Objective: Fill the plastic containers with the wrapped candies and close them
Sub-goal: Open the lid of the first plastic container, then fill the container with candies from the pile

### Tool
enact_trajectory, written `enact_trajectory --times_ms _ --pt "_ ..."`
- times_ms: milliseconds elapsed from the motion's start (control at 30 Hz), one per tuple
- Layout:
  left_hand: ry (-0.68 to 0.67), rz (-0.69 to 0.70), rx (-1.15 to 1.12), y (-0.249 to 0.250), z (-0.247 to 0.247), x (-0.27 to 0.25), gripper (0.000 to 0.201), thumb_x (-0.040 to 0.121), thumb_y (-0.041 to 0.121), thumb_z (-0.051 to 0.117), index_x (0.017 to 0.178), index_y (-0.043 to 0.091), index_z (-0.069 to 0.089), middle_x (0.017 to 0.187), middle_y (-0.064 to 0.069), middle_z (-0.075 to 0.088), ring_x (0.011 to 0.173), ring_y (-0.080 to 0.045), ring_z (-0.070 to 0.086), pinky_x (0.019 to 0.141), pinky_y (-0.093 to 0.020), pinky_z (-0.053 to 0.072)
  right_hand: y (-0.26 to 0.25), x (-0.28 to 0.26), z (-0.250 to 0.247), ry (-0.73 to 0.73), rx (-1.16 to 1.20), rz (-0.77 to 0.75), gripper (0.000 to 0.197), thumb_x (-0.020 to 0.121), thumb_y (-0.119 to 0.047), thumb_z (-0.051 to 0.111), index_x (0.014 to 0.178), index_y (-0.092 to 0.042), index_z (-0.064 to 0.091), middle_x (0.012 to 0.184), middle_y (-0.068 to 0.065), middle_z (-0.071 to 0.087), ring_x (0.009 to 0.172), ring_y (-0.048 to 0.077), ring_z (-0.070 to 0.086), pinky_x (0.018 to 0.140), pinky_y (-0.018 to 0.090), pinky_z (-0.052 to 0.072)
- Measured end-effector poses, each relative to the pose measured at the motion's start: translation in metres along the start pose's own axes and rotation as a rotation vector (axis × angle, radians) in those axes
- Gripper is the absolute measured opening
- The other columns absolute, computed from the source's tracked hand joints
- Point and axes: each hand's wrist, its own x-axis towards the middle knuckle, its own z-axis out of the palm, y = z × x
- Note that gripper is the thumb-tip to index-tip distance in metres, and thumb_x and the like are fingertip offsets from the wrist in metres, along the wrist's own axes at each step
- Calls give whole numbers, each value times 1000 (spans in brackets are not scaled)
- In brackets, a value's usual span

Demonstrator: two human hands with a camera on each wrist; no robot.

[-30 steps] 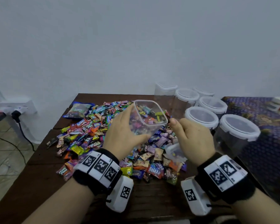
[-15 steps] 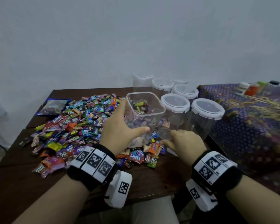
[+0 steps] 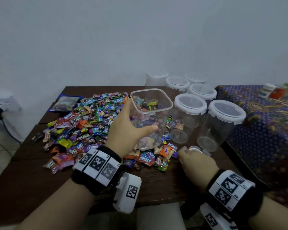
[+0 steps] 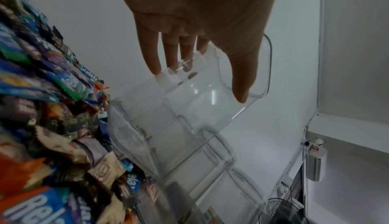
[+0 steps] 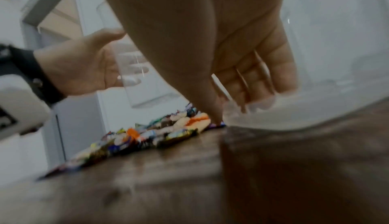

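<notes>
Container (image 3: 151,117), square, open-topped, few candies inside, stands on candy pile (image 3: 83,123) w/ left hand (image 3: 128,130) wrapped round its side. Right hand (image 3: 196,161) at clear lid (image 3: 195,149) on table; grip unclear. Risk: uneven footing, could tip.

dark wooden table (image 3: 165,183) under my view, loaded at the back and left.
i see a heap of wrapped candies (image 3: 83,123) across its left half, lidded clear containers (image 3: 223,120) along the right edge, a candy bag (image 3: 65,103) at the far left corner.
</notes>
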Motion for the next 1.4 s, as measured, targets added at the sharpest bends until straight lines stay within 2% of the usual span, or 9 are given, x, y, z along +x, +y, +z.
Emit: enact_trajectory --times_ms 167,300,467,533,667,867,1000,1133,1400 --pt "-41 -52 -17 -8 -12 9 91 56 55 81 134 39 37 125 17 57 116 -3 53 99 -42 47 2 11 -42 111 270 -23 39 90 -53 47 113 -21 46 112 -1 60 105 23 57 76 33 43" --pt "-81 -100 -51 -10 -28 21 80 54 58 83 122 51 41 123 13 58 111 -2 56 96 -35 49 -13 38 -84 236 897 -104 50 82 -46 64 123 -27 42 116 -9 51 103 12 52 84 29 40" --pt "-142 -187 -117 -14 -48 34 59 58 52 83 107 45 51 105 15 66 96 4 63 86 -24 53 -38 82 -87 3 1429 -253 73 71 -34 79 132 -31 39 125 -7 57 111 8 59 96 37 48" --pt "-155 -216 -104 -18 -55 40 57 58 53 81 106 45 51 98 18 68 92 8 63 76 -15 51 -45 94 -85 -97 1473 -246 88 69 -37 79 141 -26 30 129 -3 54 112 10 58 94 33 51" --pt "-191 -315 -137 -23 -65 53 54 66 42 67 116 30 50 97 8 67 80 -2 69 62 -19 55 -53 108 -84 -167 1574 -272 52 82 -12 71 114 -33 36 103 -10 56 84 -3 60 63 10 50" --pt "-241 -426 -151 -28 -79 60 64 62 46 80 118 31 53 103 7 69 87 -15 71 60 -29 57 -68 120 -90 -262 1535 -242 65 80 -21 73 134 -24 37 117 4 61 102 17 64 90 39 53" --pt "-351 -496 -144 -40 -88 49 78 56 61 69 127 33 50 113 4 68 92 -21 70 64 -38 57 -70 116 -84 -375 1503 -259 67 82 -23 71 136 -22 31 110 2 63 84 10 67 68 29 58" --pt "-464 -583 -171 -47 -88 31 75 57 62 68 125 35 53 110 -5 68 92 -29 68 69 -41 57 -78 107 -74 -464 1429 -243 66 79 -32 74 133 -29 36 120 0 61 98 19 67 72 40 59" --pt "-448 -725 -254 -62 -94 2 81 67 53 77 130 14 45 83 -9 62 64 -21 66 58 -32 57 -97 95 -63 -564 1371 -240 61 79 -29 74 130 -23 41 106 6 63 74 16 68 61 32 56"
